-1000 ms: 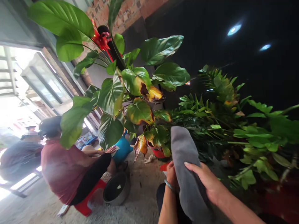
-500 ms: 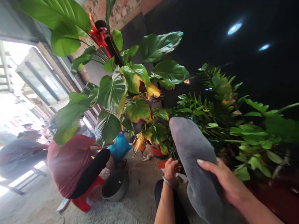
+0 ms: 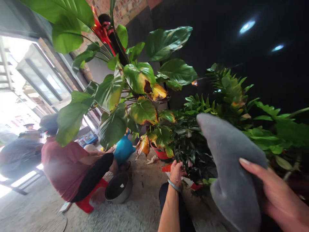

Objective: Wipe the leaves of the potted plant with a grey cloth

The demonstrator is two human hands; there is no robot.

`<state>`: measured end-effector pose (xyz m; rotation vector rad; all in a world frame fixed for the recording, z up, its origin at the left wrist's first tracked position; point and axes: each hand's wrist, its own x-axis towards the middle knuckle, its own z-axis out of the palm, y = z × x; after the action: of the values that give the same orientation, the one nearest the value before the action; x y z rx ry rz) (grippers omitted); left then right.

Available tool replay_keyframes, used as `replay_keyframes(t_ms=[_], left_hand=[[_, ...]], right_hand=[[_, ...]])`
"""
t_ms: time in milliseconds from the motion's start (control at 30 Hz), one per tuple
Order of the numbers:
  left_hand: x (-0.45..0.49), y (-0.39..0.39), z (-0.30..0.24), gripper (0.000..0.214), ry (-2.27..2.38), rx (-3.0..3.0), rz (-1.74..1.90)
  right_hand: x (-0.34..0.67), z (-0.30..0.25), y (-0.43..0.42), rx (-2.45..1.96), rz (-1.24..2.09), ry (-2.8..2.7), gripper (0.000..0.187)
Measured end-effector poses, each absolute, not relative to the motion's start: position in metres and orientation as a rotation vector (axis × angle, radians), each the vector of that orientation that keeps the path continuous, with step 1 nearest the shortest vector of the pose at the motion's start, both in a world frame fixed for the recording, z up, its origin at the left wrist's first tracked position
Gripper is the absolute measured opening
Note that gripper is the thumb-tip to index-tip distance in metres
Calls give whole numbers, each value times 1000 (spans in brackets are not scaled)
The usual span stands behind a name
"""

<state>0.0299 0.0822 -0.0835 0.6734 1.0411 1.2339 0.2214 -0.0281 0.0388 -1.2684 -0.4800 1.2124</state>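
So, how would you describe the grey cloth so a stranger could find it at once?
Start at the big-leaved plant, then look lower right, in front of the dark green bush. The grey cloth hangs there from the right hand; it is the only soft, plain grey thing among green leaves.

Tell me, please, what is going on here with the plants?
A person holds a grey cloth in the right hand, raised in front of the bushy plant. The left hand grips low dark foliage near a red pot. Nearby, another person in a red shirt sits on a red stool beside a metal bowl.
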Motion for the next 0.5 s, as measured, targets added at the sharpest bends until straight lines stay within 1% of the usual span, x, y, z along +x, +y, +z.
replay_keyframes(t_ms=[33, 100, 200, 267, 333, 400, 500], left_hand=[[32, 82, -84, 37, 1041, 673, 1242], [35, 81, -84, 39, 1037, 676, 1251], [39, 80, -85, 43, 1027, 691, 1253], [39, 80, -85, 44, 1030, 701, 1264], [39, 80, -86, 44, 1042, 707, 1287], [39, 80, -86, 43, 1058, 715, 1317], [42, 78, -87, 40, 1084, 727, 1363]], right_hand=[[217, 42, -19, -1258, 1220, -409, 29], [205, 39, -11, -1275, 1362, -283, 27], [193, 9, -28, -1369, 1632, -282, 26], [196, -11, -49, -1442, 1580, -413, 25], [206, -16, -65, -1467, 1433, -459, 30], [217, -1, -66, -1488, 1296, -431, 34], [223, 41, -40, -1387, 1185, -362, 32]])
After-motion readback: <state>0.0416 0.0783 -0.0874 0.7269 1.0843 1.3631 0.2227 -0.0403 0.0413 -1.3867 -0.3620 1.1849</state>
